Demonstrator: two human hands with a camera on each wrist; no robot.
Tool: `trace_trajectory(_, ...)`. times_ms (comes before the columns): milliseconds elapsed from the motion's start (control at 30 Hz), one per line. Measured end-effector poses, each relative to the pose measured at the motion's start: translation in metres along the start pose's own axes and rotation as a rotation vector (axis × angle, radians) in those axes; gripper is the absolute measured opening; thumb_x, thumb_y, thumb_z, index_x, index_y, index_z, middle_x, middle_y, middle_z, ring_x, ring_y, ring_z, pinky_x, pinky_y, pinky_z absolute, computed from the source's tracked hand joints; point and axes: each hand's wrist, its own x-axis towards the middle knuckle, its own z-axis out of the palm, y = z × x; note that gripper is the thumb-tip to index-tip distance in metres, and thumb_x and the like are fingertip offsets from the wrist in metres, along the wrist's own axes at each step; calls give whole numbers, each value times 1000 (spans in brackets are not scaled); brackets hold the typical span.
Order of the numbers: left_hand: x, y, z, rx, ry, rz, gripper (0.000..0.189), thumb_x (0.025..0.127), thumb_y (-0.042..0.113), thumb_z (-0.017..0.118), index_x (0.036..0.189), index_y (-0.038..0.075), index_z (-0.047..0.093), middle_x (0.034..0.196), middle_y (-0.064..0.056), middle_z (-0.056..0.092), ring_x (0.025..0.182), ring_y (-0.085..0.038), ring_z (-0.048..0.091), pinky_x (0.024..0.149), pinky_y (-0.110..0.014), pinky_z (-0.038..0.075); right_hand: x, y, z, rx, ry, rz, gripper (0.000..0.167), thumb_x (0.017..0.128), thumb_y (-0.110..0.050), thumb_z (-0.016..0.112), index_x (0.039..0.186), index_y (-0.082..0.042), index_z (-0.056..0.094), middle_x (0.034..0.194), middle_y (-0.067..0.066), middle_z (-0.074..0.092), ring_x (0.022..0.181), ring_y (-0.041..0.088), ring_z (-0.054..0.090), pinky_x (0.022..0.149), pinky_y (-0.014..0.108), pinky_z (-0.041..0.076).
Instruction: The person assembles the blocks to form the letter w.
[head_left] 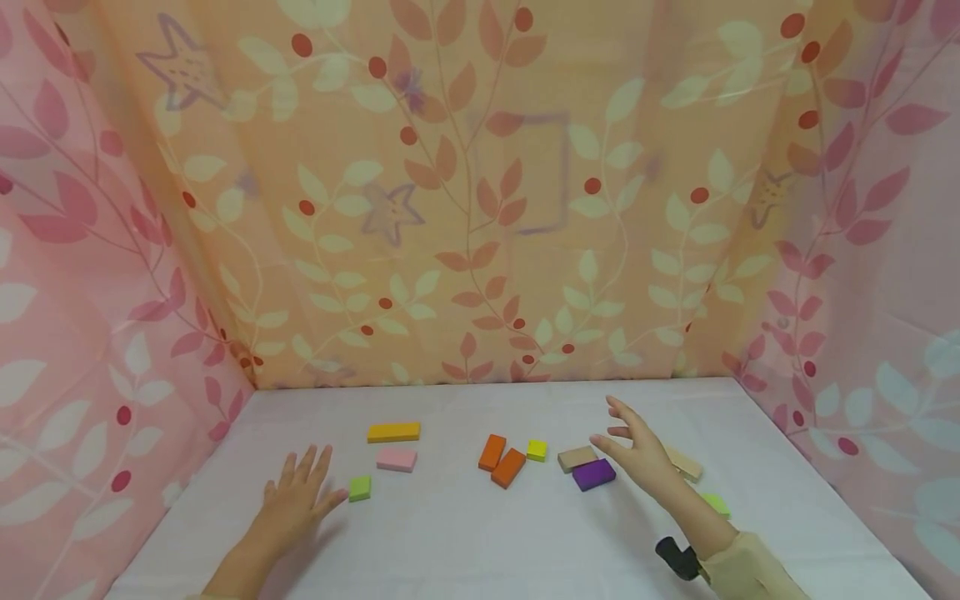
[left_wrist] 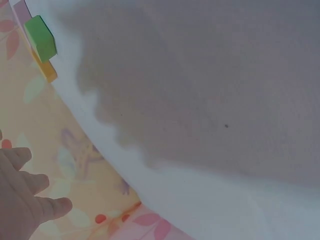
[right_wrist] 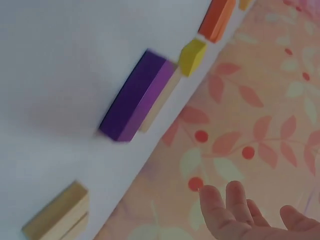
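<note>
My left hand (head_left: pixel 295 497) is raised with its fingers spread, holding nothing. Its thumb points toward a light green block (head_left: pixel 360 488), close beside it in the head view. A pink block (head_left: pixel 396 460) and a longer yellow-orange block (head_left: pixel 393 432) lie just beyond. On the other side, my right hand (head_left: pixel 637 450) hovers, palm turned inward and fingers loosely extended, with nothing in its grasp. Nearest to it are a purple block (head_left: pixel 594 475) and a tan block (head_left: pixel 577 459) lying against each other. In the right wrist view, fingers (right_wrist: pixel 235 205) appear apart from the purple block (right_wrist: pixel 134 97).
Two orange blocks (head_left: pixel 508 468) lie mid-table, with a small yellow block (head_left: pixel 537 451) beside them. Behind the right forearm, a pale wooden block (head_left: pixel 684 463) and a light green piece (head_left: pixel 716 504) are partly hidden. A black device (head_left: pixel 677 558) shows at the right wrist. Patterned cloth (head_left: pixel 465 208) encloses the white table (head_left: pixel 450 550).
</note>
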Motion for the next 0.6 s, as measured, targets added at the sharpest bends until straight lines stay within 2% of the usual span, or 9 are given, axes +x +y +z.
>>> trace_trajectory(267, 2, 1, 1, -13, -15, 0, 80, 97, 49, 52, 150, -4, 24, 153, -33, 14, 137, -58, 5, 96, -79, 7, 7, -7, 33, 153, -17, 95, 74, 86, -19, 76, 147, -4, 37, 140, 28, 42, 118, 40, 53, 89, 42, 51)
trace_trajectory(600, 6, -3, 3, 0, -27, -15, 80, 98, 51, 50, 150, -4, 24, 153, -32, 16, 137, -58, 6, 97, -79, 9, 17, -17, 66, 298, -34, 152, 63, 86, -11, 74, 143, -5, 46, 130, 25, 51, 106, 31, 60, 80, 42, 54)
